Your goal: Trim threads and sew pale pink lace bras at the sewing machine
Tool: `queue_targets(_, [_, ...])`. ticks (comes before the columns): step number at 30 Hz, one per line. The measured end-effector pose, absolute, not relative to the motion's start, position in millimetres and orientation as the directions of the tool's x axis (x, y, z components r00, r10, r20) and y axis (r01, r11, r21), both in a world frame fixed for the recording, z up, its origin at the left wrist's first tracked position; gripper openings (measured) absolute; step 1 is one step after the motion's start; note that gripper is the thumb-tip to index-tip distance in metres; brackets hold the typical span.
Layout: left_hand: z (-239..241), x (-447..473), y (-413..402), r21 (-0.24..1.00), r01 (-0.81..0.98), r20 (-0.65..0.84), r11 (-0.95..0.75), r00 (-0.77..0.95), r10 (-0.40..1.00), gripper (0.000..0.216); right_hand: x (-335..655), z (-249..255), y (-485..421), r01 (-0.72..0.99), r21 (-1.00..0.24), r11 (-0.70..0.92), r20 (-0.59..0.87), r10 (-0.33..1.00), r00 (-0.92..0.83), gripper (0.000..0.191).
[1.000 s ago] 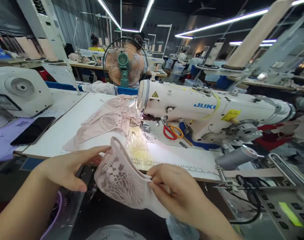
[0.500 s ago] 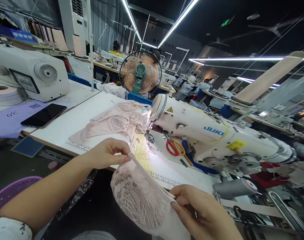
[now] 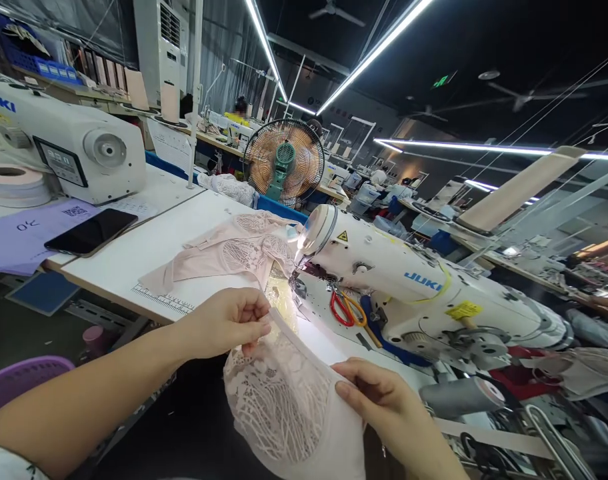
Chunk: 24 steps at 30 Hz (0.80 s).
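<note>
A pale pink lace bra [image 3: 289, 400] hangs between my two hands in front of the table edge, its top edge stretched tight. My left hand [image 3: 239, 320] pinches one end of that edge between thumb and fingers. Farther along the edge, my right hand [image 3: 379, 400] grips the plain fabric beside the lace cup. Just beyond lies more pale pink lace fabric [image 3: 229, 253] on the white table [image 3: 129, 273], reaching up to the needle area of a JUKI sewing machine [image 3: 384, 267]. The machine's lamp lights a yellowish translucent patch [image 3: 281, 297] there.
Red-handled scissors [image 3: 341, 308] and an orange-handled pair lie beside the machine. A phone [image 3: 91, 232] rests on purple paper [image 3: 29, 233] at left, near another sewing machine [image 3: 69, 140]. A fan [image 3: 284, 160] stands behind the table; a purple basket [image 3: 29, 380] sits lower left.
My right hand has moved slightly up and left with the bra, and the lace cup now faces me more squarely. My left hand keeps its pinch. The camera view has shifted a little.
</note>
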State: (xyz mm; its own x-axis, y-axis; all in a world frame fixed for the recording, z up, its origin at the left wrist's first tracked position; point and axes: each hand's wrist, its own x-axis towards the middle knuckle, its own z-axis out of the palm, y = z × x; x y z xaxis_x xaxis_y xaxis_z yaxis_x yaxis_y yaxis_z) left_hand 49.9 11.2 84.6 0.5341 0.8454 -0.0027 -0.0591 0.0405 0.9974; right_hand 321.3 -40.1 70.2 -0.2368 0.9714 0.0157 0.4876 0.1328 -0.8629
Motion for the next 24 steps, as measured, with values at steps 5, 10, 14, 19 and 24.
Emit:
queue_targets(5, [77, 55, 13, 0.996, -0.086, 0.025, 0.02, 0.493, 0.87, 0.023, 324, 66, -40, 0.457, -0.882, 0.11, 0.007, 0.975, -0.221, 0.031])
queue_targets(10, [80, 55, 10, 0.996, -0.06, 0.084, -0.065, 0.403, 0.911, 0.017, 317, 75, -41, 0.526, -0.834, 0.167, 0.053, 0.973, -0.226, 0.026])
queue_targets(14, [85, 41, 13, 0.994, -0.008, 0.104, -0.107, 0.319, 0.942, 0.017, 306, 87, -38, 0.525, -0.805, 0.276, 0.127, 0.945, -0.302, 0.023])
queue_targets(19, [99, 15, 30, 0.983, 0.163, 0.062, -0.083, 0.133, 0.989, 0.016, 305, 93, -25, 0.46, -0.811, 0.362, 0.16, 0.893, -0.42, 0.022])
queue_targets(24, [109, -19, 44, 0.979, 0.199, 0.04, -0.033, -0.034, 0.999, 0.018, 314, 88, -14, 0.467, -0.785, 0.407, 0.147, 0.854, -0.498, 0.026])
